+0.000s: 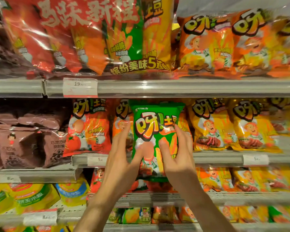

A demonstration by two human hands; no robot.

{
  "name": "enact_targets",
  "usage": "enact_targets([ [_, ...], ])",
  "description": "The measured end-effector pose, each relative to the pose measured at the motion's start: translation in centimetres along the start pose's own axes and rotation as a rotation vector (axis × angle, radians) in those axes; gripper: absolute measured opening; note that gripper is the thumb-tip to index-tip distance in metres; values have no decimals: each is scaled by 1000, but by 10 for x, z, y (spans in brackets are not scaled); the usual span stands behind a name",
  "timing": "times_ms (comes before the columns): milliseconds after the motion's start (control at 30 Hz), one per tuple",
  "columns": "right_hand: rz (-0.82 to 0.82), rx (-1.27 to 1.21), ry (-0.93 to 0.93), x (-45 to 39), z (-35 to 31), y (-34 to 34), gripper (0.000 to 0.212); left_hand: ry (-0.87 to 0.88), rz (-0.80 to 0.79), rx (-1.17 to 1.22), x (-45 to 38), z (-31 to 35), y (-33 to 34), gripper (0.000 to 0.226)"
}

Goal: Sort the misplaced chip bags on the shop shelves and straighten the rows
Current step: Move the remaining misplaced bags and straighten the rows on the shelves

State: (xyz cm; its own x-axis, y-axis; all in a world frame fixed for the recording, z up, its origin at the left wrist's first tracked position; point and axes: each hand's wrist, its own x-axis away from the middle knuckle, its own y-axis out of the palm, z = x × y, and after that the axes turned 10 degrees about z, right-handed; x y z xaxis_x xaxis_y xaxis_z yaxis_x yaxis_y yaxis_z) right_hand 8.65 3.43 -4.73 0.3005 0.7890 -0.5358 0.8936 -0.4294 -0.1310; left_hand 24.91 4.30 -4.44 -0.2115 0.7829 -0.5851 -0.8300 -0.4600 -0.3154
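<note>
A green chip bag [155, 124] stands upright in front of the middle shelf [216, 159], held between both hands. My left hand [122, 156] grips its left edge, thumb across the front. My right hand [177, 153] grips its right edge, thumb on the front too. Behind it stands an orange chip bag [121, 118], partly hidden. To the left is a red chip bag [89, 129]; to the right runs a row of yellow chip bags [213, 128].
Brown snack bags [22, 139] fill the left of the middle shelf. The top shelf [174, 87] carries a red multipack [84, 34] and orange bags [224, 44]. Below are more orange and yellow bags [241, 180] and yellow-green packs [32, 196].
</note>
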Motion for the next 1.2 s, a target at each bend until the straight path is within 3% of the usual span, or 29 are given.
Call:
enact_targets([
  [333,-67,19,135,-5,21,-101,57,-63,-48,135,50,60,73,60],
  [700,-89,221,125,-26,76,-291,58,-145,-50,196,121,152,223,63],
  [933,-21,265,154,-50,109,-395,61,-146,-160,225,143,215,311,58],
  [1200,58,300,185,-103,147,-456,64,-133,-240,279,119,246,402,59],
])
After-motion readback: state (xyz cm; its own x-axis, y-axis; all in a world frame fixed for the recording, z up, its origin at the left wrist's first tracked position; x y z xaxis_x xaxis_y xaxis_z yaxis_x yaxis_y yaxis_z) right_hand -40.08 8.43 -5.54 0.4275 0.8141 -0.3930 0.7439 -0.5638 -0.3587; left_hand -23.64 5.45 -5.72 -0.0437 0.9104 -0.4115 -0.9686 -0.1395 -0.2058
